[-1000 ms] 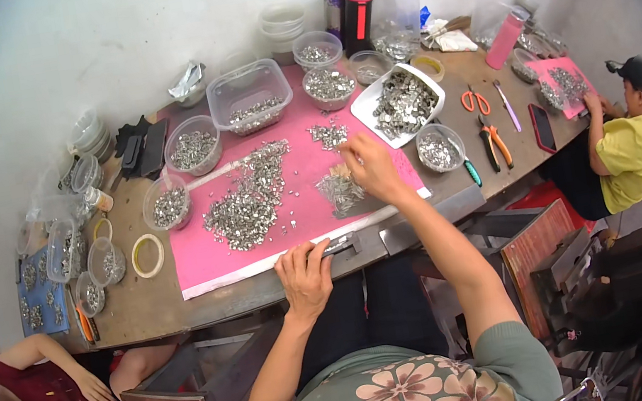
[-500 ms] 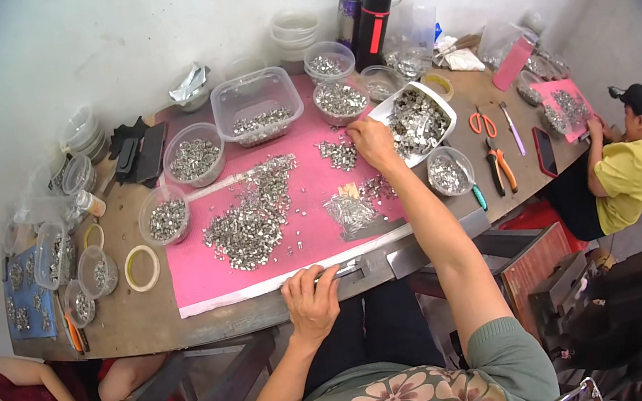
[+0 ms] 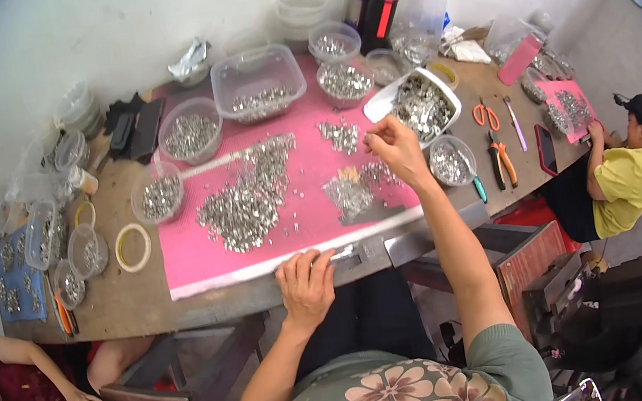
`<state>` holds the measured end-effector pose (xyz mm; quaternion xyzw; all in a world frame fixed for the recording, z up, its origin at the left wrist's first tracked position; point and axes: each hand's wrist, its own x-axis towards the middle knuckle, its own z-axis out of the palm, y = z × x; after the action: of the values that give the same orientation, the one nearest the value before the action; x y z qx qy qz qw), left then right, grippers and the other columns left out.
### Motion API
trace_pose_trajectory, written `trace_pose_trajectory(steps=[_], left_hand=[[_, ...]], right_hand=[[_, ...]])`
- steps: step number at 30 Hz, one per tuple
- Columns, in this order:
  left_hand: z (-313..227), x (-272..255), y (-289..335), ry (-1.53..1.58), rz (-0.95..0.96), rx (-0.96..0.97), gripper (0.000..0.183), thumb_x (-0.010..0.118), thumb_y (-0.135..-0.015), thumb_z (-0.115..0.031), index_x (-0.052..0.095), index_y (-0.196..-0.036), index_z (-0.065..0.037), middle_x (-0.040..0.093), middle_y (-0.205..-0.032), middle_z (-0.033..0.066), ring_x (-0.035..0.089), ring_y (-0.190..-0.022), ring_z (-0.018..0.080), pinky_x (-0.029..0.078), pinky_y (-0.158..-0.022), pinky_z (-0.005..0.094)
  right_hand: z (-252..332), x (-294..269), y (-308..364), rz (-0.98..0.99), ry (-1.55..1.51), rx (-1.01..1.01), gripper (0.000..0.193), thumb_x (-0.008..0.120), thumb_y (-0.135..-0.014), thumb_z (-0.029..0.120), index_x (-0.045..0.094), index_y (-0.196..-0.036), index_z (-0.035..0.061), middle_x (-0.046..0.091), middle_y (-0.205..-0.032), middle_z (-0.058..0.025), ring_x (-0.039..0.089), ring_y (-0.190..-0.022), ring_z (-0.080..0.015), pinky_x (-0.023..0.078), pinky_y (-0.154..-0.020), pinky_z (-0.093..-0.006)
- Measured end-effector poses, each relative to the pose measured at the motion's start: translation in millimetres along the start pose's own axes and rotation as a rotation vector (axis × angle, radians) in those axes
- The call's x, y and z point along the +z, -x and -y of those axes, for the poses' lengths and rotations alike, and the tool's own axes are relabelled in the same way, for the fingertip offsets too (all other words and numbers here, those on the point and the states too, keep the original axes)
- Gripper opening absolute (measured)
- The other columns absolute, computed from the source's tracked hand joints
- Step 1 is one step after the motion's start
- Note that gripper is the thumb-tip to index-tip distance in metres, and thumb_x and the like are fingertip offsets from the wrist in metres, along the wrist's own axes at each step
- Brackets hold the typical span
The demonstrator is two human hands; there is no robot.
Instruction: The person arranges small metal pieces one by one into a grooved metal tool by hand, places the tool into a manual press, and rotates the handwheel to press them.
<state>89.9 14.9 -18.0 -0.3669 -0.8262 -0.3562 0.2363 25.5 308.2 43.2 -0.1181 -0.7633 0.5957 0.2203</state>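
Observation:
My right hand (image 3: 398, 148) is over the pink mat (image 3: 187, 255), fingers pinched together; what they hold is too small to make out. It hovers between a small group of metal pieces (image 3: 340, 137) and a white tray (image 3: 452, 114) of shiny metal parts. My left hand (image 3: 306, 287) rests at the table's front edge with curled fingers, beside a metal fixture (image 3: 355, 255); whatever it grips is hidden. A large heap of small metal pieces (image 3: 243, 213) covers the mat's middle. Nearer my right forearm lie a pile of thin metal pins (image 3: 350, 197) and more small pieces (image 3: 378, 175).
Tubs of metal parts (image 3: 191, 133) and a rectangular container (image 3: 258, 80) line the mat's far side. Pliers (image 3: 503, 161), scissors (image 3: 485, 116) and a phone (image 3: 547, 150) lie at right. One person (image 3: 627, 169) works at right; another (image 3: 26, 377) sits at left.
My right hand has come back from beside the white tray toward me, fingers pinched. My left hand stays at the table edge. The view has shifted slightly; the left person's hand has moved.

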Motion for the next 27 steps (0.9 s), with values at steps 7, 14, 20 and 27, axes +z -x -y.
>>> trace_pose_trajectory(steps=[7,14,20,27], left_hand=[[1,1,-10,0.013,0.0,-0.006,0.048,0.078,-0.081,-0.011,0.065,-0.127,-0.01,0.063,-0.116,0.0069,0.058,-0.11,0.0281,0.041,-0.095,0.0428],[1,1,-5,0.023,-0.001,-0.019,0.05,0.078,-0.081,-0.011,0.063,-0.13,-0.008,0.063,-0.119,0.0078,0.058,-0.111,0.0275,0.04,-0.097,0.0422],[-1,-1,-3,0.035,-0.011,-0.01,0.05,0.078,-0.082,-0.011,0.063,-0.13,-0.009,0.063,-0.119,0.0075,0.057,-0.111,0.0275,0.041,-0.097,0.042],[2,-2,-4,0.034,0.007,-0.018,0.05,0.078,-0.081,-0.011,0.063,-0.129,-0.008,0.062,-0.118,0.0082,0.057,-0.111,0.0282,0.041,-0.096,0.0423]], right_hand=[[10,22,134,0.179,0.049,-0.084,0.009,0.071,-0.089,0.001,0.068,-0.097,-0.0013,0.071,-0.095,-0.0058,0.067,-0.089,-0.0132,0.053,-0.08,-0.0284],[6,38,153,0.171,0.096,-0.123,0.01,0.072,-0.086,-0.002,0.068,-0.096,-0.0023,0.069,-0.098,-0.0101,0.068,-0.087,-0.0185,0.054,-0.079,-0.03],[11,41,158,0.157,0.206,-0.245,0.012,0.072,-0.085,-0.003,0.067,-0.096,-0.0007,0.067,-0.096,-0.0109,0.067,-0.084,-0.0214,0.054,-0.075,-0.0308],[23,33,151,0.259,0.574,-0.583,0.017,0.073,-0.081,0.002,0.068,-0.096,0.0048,0.066,-0.099,-0.0089,0.065,-0.092,-0.0289,0.05,-0.083,-0.0402]])
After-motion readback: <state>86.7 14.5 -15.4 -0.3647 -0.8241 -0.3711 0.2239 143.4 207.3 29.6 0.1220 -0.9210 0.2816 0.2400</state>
